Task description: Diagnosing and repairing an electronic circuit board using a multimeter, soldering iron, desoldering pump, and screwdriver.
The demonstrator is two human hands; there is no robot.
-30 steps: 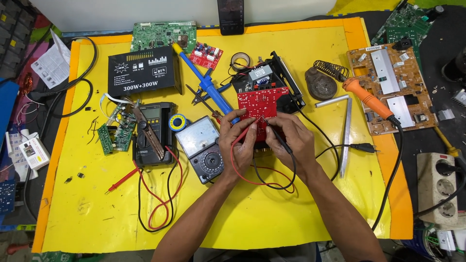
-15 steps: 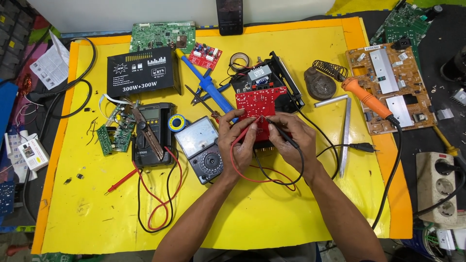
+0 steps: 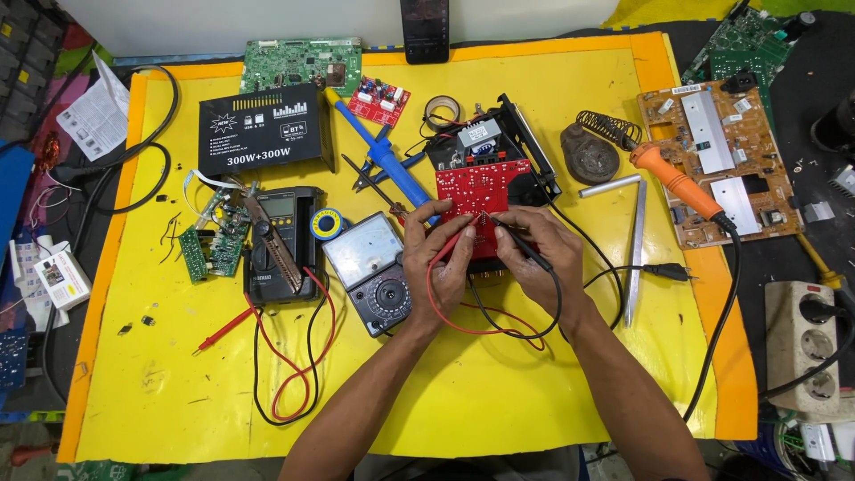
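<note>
**Probes on the red board, test under way**

While both probe tips rest on the red circuit board (image 3: 481,191) at centre frame, left hand (image 3: 443,258) fingers pinch the red probe (image 3: 454,242) and right hand (image 3: 539,258) fingers pinch the black probe (image 3: 525,245). Meter (image 3: 370,272) sits just left, wired; board lies open, unassembled.

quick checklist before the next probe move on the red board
1. Left hand holds the red probe tip on the red circuit board: ok.
2. Right hand holds the black probe on the board: ok.
3. Analog multimeter dial facing up, beside the left hand: ok.
4. Meter range setting: cannot tell.
5. Soldering iron lies apart from both hands: ok.
6. Loose plug not in the power strip: ok.
</note>
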